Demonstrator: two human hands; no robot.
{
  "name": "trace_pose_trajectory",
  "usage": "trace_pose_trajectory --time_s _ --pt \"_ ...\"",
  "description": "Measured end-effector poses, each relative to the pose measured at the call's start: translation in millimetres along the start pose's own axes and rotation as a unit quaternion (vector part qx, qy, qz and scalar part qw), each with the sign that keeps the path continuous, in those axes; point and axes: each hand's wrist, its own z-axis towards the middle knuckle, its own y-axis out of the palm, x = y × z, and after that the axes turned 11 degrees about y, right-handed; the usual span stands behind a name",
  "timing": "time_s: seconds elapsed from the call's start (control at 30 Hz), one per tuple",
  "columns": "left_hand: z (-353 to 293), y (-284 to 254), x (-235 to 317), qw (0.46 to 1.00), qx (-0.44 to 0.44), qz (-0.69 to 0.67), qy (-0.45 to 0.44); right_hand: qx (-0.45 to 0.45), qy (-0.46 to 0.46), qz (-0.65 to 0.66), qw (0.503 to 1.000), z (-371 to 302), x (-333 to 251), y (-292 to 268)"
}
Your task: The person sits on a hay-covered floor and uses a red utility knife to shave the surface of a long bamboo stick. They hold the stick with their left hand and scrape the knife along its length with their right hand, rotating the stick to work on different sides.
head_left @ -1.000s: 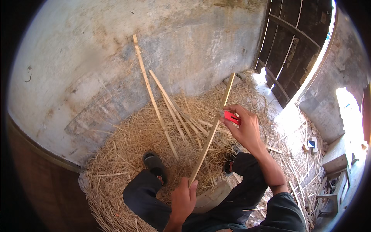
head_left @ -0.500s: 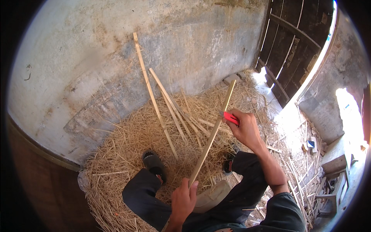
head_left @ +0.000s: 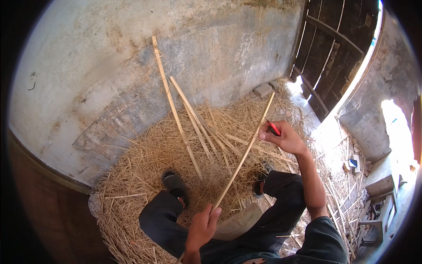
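Observation:
A long, narrow bamboo strip [head_left: 239, 165] slants up and away from me, its far end pointing toward the wall. Near its lower part my left hand [head_left: 203, 229] is closed round it, and the strip's butt end passes below the wrist. My right hand [head_left: 285, 138] grips a small red-handled knife [head_left: 274, 129] beside the strip's upper half. Most of the knife is hidden by the fingers, and only a thin dark tip shows close to the strip. Whether the blade touches the strip I cannot tell.
Several bamboo strips [head_left: 178, 119] lean on the stained wall [head_left: 220, 57]. Straw-like shavings [head_left: 145, 163] cover the floor around my sandalled feet [head_left: 175, 184]. Bricks [head_left: 263, 90] lie at the wall's foot. A dark plank door [head_left: 334, 53] stands far right; a phone-like device [head_left: 353, 163] rests at right.
The strip has turned about its length and its far end has shifted slightly right. My right hand has moved right, rotating the knife. My left hand has dropped slightly lower and left.

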Motion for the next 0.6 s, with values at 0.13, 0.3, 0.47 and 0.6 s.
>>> trace_pose_trajectory --time_s 0.13,0.3,0.47,0.6 --pt "0 -9 -10 1.000 -0.019 -0.006 0.006 -0.063 0.006 0.053 0.997 -3 7 -14" --pt "-2 -13 -19 0.996 0.013 -0.091 -0.006 -0.109 0.002 0.062 0.992 -4 8 -17" --pt "-1 -31 -14 0.973 -0.017 -0.212 -0.088 0.112 -0.048 -0.137 0.983 2 18 -3" --pt "1 -37 -8 0.966 -0.038 -0.239 -0.093 0.148 -0.052 -0.133 0.979 2 16 3"
